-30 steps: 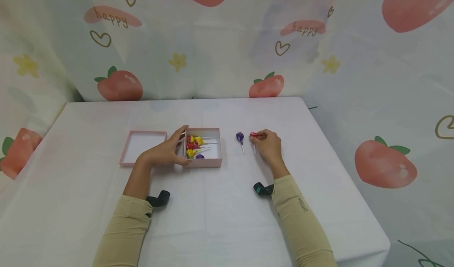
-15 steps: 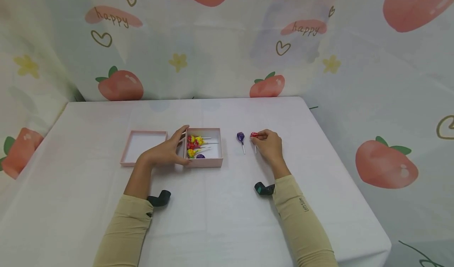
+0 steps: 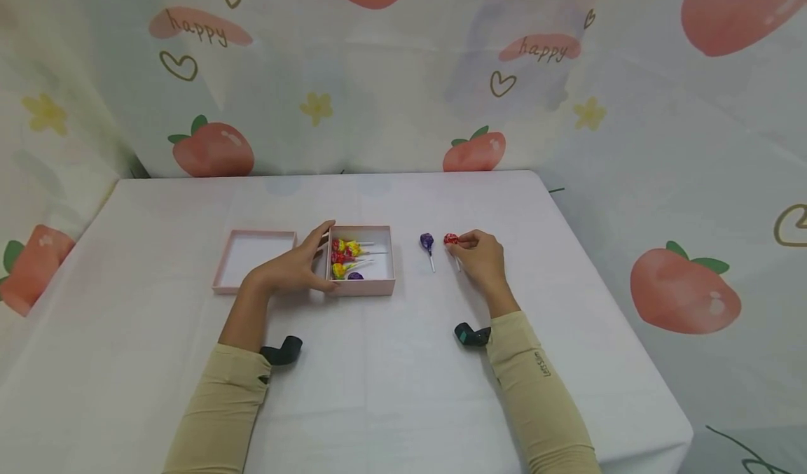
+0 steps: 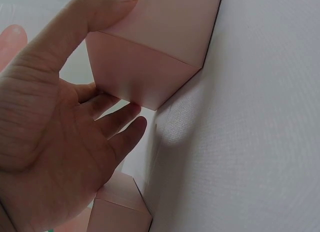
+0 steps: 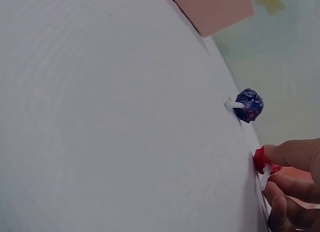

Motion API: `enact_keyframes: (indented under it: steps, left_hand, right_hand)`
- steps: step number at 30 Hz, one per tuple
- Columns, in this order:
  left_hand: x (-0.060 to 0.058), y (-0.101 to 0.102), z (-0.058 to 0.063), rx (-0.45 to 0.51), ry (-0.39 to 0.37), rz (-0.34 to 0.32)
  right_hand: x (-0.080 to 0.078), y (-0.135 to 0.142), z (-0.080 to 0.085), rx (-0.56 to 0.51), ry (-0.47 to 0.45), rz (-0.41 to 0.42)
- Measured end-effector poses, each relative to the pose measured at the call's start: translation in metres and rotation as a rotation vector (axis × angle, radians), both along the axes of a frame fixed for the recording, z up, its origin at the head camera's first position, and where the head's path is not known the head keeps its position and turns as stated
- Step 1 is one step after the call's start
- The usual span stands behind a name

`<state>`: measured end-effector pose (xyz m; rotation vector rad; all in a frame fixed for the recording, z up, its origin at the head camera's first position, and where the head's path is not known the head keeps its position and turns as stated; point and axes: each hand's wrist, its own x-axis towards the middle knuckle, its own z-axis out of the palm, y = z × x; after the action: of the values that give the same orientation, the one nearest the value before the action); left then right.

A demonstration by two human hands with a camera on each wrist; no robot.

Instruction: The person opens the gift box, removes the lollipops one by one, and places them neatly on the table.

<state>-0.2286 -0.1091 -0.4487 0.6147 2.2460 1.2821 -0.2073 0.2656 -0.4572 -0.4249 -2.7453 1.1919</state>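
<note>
My left hand (image 3: 285,269) holds the left end of a pink open box (image 3: 362,288). In the left wrist view its thumb (image 4: 112,12) lies on one wall and fingertips touch another. Several lollipops (image 3: 347,251) with red, yellow and purple wrappers lie inside the box, mostly toward its left. To the right of the box, my right hand (image 3: 480,260) pinches a red-wrapped lollipop (image 3: 450,239) by its head, the white stick (image 5: 266,177) pointing toward me. Just left of it, a purple-wrapped lollipop (image 3: 426,241) lies on the table, apart from the fingers.
A shallow pink box lid (image 3: 223,267), inner side up, lies left of the box, partly behind my left hand. Both rest on a table with a white cloth (image 3: 372,376). A printed curtain (image 3: 391,96) stands along the far edge and sides.
The red lollipop's stick has swung slightly to the right in my right hand's pinch. The left hand, box and purple lollipop stay in place.
</note>
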Motion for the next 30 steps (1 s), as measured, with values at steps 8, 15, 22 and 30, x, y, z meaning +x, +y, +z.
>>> enact_keyframes:
  steps: [8,15,22,30]
  left_hand:
    - [0.0005,-0.0003,0.0016,0.003,-0.004,0.003]
    - [0.0006,-0.0005,0.0012,0.007,-0.001,-0.003]
    - [0.0007,-0.0011,-0.0006,0.004,0.008,-0.004]
    - [0.0007,-0.0011,0.0,0.017,0.001,-0.006]
  right_hand:
    - [0.0003,-0.0031,0.003,0.0,-0.027,-0.034]
    - [0.0001,-0.0035,0.0024,0.01,-0.043,-0.045]
    - [-0.0022,-0.003,-0.0017,0.008,0.003,-0.003]
    - [-0.005,-0.0019,-0.005,0.018,0.047,0.056]
